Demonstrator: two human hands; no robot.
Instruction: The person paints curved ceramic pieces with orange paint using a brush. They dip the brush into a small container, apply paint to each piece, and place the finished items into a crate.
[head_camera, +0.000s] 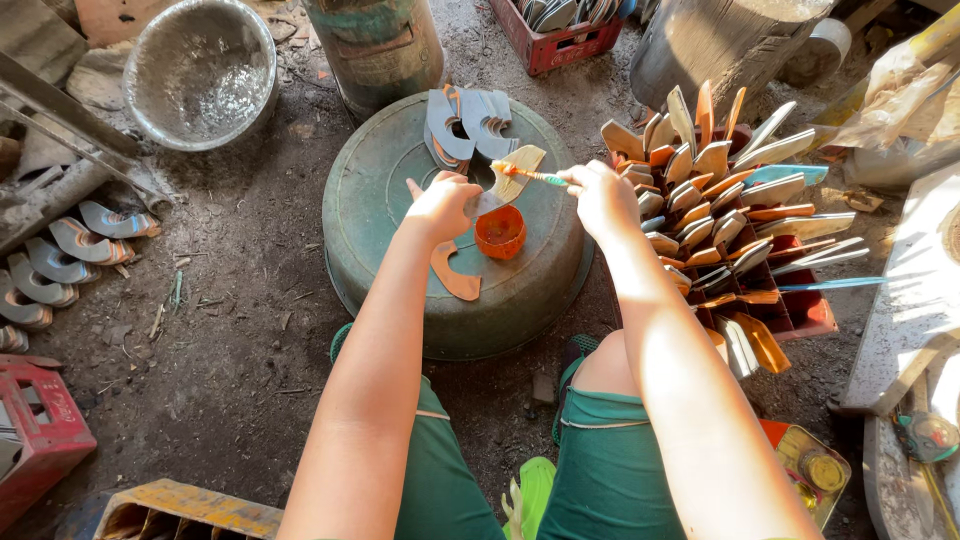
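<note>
My left hand (441, 205) grips a curved metal blade piece (508, 180) over an upturned green basin (400, 180). My right hand (600, 196) holds a thin paintbrush (530, 176), its orange-tipped end touching the blade. A small pot of orange paint (500, 231) sits on the basin just below the blade. An orange-painted curved piece (455, 276) lies flat on the basin under my left forearm. A stack of unpainted grey blades (468, 124) rests at the basin's far edge.
A red crate (810, 318) at right holds several painted blades standing upright. More blades lie on the dirt (60, 255) at left. A metal bowl (200, 70), a drum (380, 45), another red crate (555, 45) and a red box (40, 430) surround me.
</note>
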